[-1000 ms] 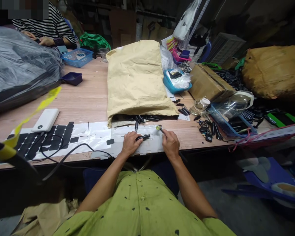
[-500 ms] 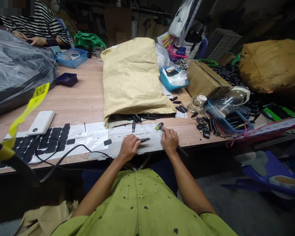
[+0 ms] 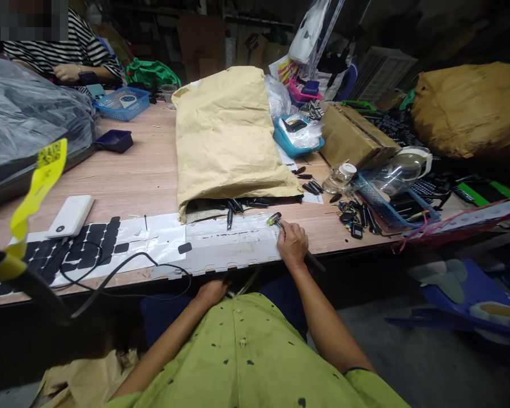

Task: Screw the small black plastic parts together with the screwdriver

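My right hand (image 3: pixel 293 245) is wrapped round a small hammer (image 3: pixel 274 219) over the front edge of the table. Its head, with a yellowish-green patch, points left and away from me, and the dark handle sticks out behind my hand. My left hand (image 3: pixel 213 291) is low by my lap, just below the table edge, with its fingers mostly hidden. Beyond my hands lies a pale flat board (image 3: pixel 233 249). Several black pen-like pieces (image 3: pixel 229 218) spill from the mouth of a large tan paper bag (image 3: pixel 229 136).
To the left are a white power bank (image 3: pixel 71 216), black stickers on a sheet (image 3: pixel 97 241) and a black cable (image 3: pixel 127 258). Keys (image 3: pixel 351 218) and a blue basket (image 3: pixel 397 207) with a clear jug sit at the right. A person in striped sleeves (image 3: pixel 91 48) sits across.
My left hand has moved down off the board to below the table edge, and the black pen-like piece it held is out of sight. My right hand stays in place with the hammer.
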Tool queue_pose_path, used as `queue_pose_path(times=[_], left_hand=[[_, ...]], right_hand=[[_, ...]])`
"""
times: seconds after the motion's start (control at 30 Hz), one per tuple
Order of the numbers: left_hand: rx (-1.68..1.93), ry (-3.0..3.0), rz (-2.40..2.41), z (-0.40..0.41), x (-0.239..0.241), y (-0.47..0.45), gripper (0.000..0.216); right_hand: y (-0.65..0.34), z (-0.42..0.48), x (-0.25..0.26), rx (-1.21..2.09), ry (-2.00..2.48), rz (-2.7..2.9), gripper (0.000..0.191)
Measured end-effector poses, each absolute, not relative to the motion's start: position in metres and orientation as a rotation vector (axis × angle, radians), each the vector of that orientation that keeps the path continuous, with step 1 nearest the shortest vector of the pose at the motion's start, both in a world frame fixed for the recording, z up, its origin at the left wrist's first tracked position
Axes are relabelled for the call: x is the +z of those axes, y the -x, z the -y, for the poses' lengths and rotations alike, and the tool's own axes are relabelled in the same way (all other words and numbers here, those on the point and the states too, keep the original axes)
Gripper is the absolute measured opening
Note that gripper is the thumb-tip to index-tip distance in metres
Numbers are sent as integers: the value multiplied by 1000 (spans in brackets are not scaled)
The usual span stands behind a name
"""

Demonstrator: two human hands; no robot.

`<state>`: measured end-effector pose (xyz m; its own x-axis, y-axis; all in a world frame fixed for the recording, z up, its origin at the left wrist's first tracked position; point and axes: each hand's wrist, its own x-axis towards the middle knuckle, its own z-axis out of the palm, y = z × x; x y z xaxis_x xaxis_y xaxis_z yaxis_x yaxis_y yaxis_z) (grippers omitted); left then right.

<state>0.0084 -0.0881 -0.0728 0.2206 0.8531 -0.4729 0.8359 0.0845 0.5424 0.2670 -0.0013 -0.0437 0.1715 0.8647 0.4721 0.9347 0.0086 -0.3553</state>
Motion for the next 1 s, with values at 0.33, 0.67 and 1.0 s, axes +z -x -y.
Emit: queue_pose_path(times=[0.33,0.67,1.0], left_hand=[[542,-1725,-1413,46,14,-43,32],[717,-1774,-2106,-28,-11,-29,7],[653,-1974,-1759,12,-13,-39,13]], right_hand=[[-266,1,-45,-190,1851,1694,31],[-264,0,-47,-257,1811,1686,30],[-268,4,-36,-89,1789,1708,31]])
